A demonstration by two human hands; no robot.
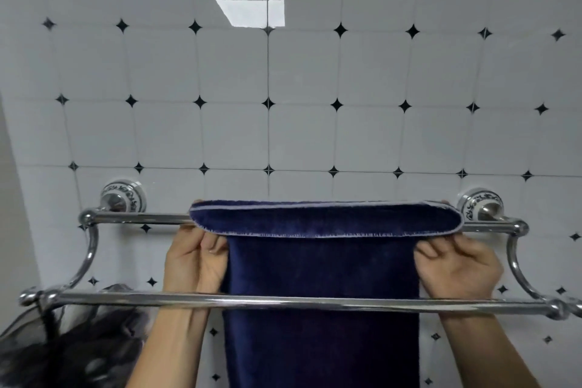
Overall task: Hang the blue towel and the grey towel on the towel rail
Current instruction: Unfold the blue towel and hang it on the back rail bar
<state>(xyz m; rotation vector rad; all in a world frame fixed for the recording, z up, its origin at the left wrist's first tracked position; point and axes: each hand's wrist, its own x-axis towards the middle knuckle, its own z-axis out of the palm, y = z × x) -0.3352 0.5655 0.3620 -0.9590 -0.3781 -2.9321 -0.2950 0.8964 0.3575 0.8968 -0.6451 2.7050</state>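
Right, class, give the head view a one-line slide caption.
Both hands, left hand and right hand, drape the blue towel over the rear bar.

Blue towel (321, 277) draped over towel rail's (138, 218) rear bar.

Your landmark is the towel rail's rear bar (141, 218), fixed to the tiled wall (283, 104). The blue towel (321, 268) lies over this bar at its middle and hangs below it. The front bar (141, 299) runs nearer you and lower, crossing before the hanging towel. Your left hand (195, 261) grips the towel's left edge just under the rear bar; your right hand (456, 264) grips its right edge.
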